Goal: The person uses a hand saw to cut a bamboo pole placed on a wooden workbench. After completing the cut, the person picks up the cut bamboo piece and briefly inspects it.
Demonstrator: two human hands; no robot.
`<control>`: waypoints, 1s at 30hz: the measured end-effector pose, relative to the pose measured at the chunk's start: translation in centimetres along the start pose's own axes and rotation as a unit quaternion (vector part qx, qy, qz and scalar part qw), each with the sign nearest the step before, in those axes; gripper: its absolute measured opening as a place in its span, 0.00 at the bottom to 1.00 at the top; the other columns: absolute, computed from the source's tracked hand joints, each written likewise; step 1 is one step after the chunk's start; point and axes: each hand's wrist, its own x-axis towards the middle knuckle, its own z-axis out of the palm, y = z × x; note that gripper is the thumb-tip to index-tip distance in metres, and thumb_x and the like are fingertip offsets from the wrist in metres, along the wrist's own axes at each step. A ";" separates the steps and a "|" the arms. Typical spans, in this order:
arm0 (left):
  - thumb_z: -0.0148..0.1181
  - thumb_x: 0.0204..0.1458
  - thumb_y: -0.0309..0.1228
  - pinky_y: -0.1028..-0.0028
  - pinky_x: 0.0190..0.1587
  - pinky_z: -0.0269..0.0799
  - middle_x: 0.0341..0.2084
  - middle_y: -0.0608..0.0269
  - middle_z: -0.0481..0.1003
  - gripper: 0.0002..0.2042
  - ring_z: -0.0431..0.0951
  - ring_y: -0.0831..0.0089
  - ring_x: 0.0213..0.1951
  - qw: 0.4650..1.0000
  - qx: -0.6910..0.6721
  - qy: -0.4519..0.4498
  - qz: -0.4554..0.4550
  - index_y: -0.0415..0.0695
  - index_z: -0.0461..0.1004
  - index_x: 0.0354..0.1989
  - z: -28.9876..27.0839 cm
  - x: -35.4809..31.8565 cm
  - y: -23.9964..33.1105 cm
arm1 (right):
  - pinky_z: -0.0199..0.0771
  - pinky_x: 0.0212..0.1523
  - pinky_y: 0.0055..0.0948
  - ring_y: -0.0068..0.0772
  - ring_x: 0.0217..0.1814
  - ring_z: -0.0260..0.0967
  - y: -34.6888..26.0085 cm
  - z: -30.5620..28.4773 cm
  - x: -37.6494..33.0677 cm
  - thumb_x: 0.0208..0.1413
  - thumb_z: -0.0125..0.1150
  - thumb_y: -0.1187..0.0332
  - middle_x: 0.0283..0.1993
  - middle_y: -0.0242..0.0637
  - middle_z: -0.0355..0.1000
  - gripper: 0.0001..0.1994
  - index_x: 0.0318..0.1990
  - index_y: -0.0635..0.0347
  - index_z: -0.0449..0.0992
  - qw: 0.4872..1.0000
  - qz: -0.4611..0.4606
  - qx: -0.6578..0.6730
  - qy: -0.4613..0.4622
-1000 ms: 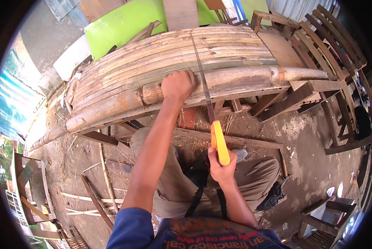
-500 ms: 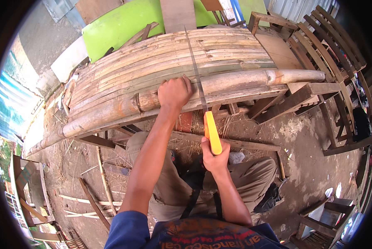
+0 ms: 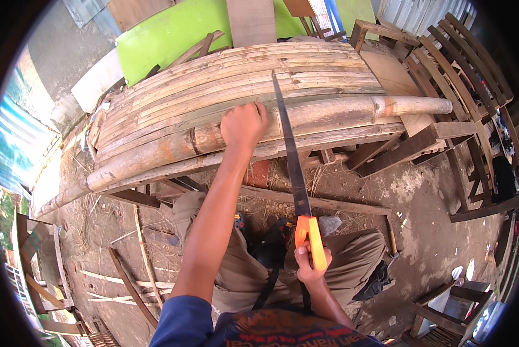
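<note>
Grasped the saw (image 3: 295, 166) in the right hand (image 3: 314, 266), clenched the left hand (image 3: 245, 124) atop the bamboo pole (image 3: 329, 113) along the slatted table (image 3: 230, 72), and had apparently not yet sawn through it.

Yellow-orange saw handle (image 3: 317, 247), dark grey blade (image 3: 295, 162); tan bamboo pole (image 3: 329, 113) with brown blotches; lime-green panel (image 3: 173, 43); navy sleeve (image 3: 184, 321).

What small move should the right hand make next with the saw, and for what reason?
Probably push the handsaw forward: the right hand grips its orange handle, more of the blade lies on the near side of the bamboo pole than beyond it, and the left hand rests on that pole, left of the blade.
</note>
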 end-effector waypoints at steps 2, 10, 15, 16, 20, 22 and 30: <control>0.44 0.63 0.44 0.52 0.34 0.78 0.20 0.41 0.78 0.27 0.81 0.43 0.26 1.000 -0.008 -0.009 -0.002 0.38 0.81 0.22 0.1 0.2 0.0 | 0.68 0.22 0.30 0.35 0.17 0.69 0.3 0.4 2.0 0.52 0.64 0.78 0.18 0.39 0.69 0.06 0.26 0.65 0.72 0.999 -0.040 0.013 0.006; 0.43 0.63 0.44 0.52 0.36 0.77 0.20 0.42 0.78 0.27 0.81 0.46 0.25 0.998 -0.006 -0.013 0.061 0.38 0.80 0.22 0.1 0.2 -0.6 | 0.65 0.21 0.29 0.32 0.16 0.66 0.2 -3.2 3.6 0.51 0.63 0.78 0.18 0.37 0.68 0.06 0.25 0.65 0.73 0.998 -0.060 -0.016 -0.008; 0.42 0.64 0.42 0.56 0.44 0.74 0.20 0.43 0.78 0.26 0.81 0.49 0.27 0.994 0.059 0.038 0.084 0.38 0.80 0.21 0.5 -0.3 -0.5 | 0.64 0.22 0.28 0.30 0.16 0.65 0.3 -1.1 2.3 0.52 0.64 0.76 0.18 0.36 0.68 0.06 0.25 0.65 0.73 0.999 0.002 0.025 0.021; 0.42 0.64 0.42 0.57 0.44 0.73 0.21 0.43 0.79 0.26 0.81 0.49 0.27 0.992 0.037 0.084 0.089 0.39 0.80 0.21 0.8 -0.6 -0.4 | 0.63 0.21 0.27 0.28 0.16 0.64 0.5 -0.3 2.6 0.52 0.64 0.77 0.17 0.36 0.67 0.06 0.26 0.65 0.73 0.999 -0.012 0.026 0.024; 0.42 0.64 0.42 0.57 0.43 0.74 0.25 0.44 0.80 0.25 0.82 0.51 0.30 0.986 -0.021 0.130 0.098 0.39 0.81 0.25 1.5 -2.1 -0.5 | 0.63 0.20 0.27 0.27 0.15 0.65 0.3 2.2 6.1 0.52 0.66 0.76 0.16 0.35 0.66 0.06 0.27 0.66 0.74 0.995 -0.097 -0.014 0.004; 0.41 0.64 0.42 0.56 0.42 0.75 0.28 0.44 0.81 0.26 0.82 0.50 0.32 0.997 -0.015 0.033 0.071 0.38 0.82 0.27 0.6 -1.7 0.1 | 0.64 0.20 0.27 0.27 0.15 0.66 0.7 2.9 7.5 0.53 0.66 0.76 0.16 0.36 0.67 0.06 0.27 0.66 0.75 0.994 -0.105 -0.019 -0.011; 0.39 0.63 0.43 0.53 0.46 0.78 0.30 0.40 0.81 0.27 0.83 0.46 0.35 0.991 0.024 -0.132 -0.003 0.35 0.82 0.30 -1.8 1.0 0.5 | 0.63 0.20 0.26 0.20 0.17 0.64 -0.3 4.9 9.3 0.54 0.66 0.77 0.16 0.32 0.67 0.04 0.29 0.65 0.76 0.997 -0.072 0.009 -0.031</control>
